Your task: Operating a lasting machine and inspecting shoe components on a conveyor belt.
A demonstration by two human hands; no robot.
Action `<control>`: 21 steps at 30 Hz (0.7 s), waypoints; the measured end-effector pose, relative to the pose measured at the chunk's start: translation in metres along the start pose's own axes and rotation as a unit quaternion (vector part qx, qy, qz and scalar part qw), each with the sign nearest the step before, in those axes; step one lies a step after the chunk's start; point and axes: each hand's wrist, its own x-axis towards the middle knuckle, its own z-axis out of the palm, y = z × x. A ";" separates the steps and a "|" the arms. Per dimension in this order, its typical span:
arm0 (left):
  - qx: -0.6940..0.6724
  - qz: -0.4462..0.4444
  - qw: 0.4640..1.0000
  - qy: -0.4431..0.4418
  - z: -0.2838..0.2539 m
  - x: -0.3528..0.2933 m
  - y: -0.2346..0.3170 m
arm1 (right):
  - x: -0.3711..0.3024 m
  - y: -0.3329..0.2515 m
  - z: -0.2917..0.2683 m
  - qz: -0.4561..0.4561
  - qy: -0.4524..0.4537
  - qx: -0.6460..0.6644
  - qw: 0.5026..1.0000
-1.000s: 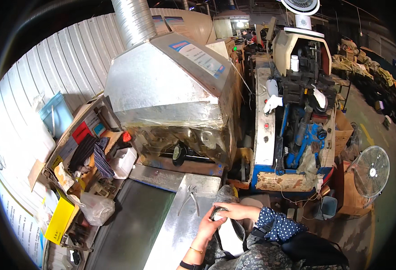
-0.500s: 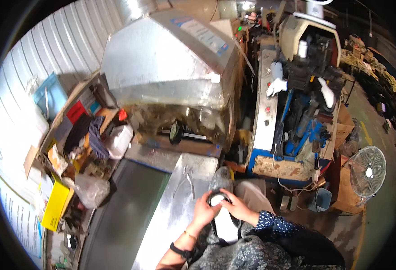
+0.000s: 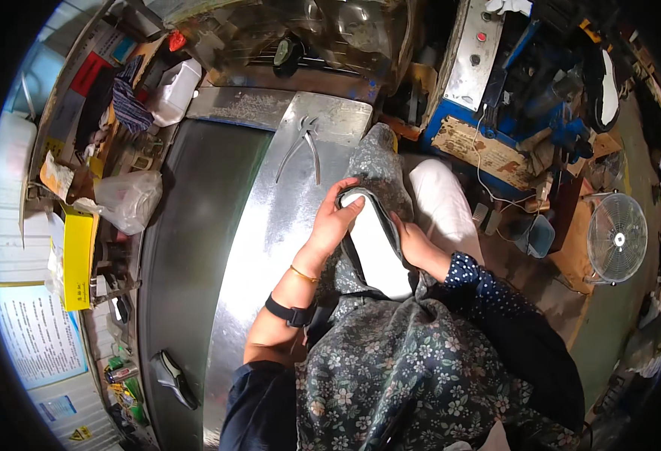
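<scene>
A dark shoe upper with a white bottom (image 3: pixel 375 244) lies over my lap, its white side facing up. My left hand (image 3: pixel 338 218) is closed round its far end, the thumb pressing on the white face. Along the right edge, my right hand (image 3: pixel 421 244) grips the dark rim, its fingers partly hidden beneath. Beyond the hands, metal pliers (image 3: pixel 312 146) rest with handles spread on a shiny metal plate (image 3: pixel 259 203).
Left of the plate runs a dark conveyor belt (image 3: pixel 191 203) with a shoe (image 3: pixel 174 379) on it. Another shoe (image 3: pixel 288 54) sits at the machine opening. A cluttered shelf with a yellow box (image 3: pixel 77 255) stands left. A blue-framed machine (image 3: pixel 488 143) and a fan (image 3: pixel 618 239) are at right.
My view has tipped downward. My right hand has moved from the shoe's far end to its right side, uncovering more of the white bottom; my left hand keeps the far end.
</scene>
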 end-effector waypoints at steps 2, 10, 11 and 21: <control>0.011 0.008 1.000 -0.009 0.003 0.012 -0.006 | -0.001 -0.012 0.005 -0.202 0.128 -0.231 0.943; 0.145 -0.010 0.989 0.001 0.011 0.027 0.004 | -0.011 -0.033 -0.015 -0.135 0.098 -0.142 0.976; 0.182 0.025 0.983 -0.006 0.012 0.023 0.006 | -0.017 -0.025 -0.021 -0.013 -0.073 -0.007 0.997; -0.183 -0.081 0.979 0.037 -0.019 0.048 -0.002 | -0.013 -0.022 0.023 -0.150 -0.086 0.051 0.984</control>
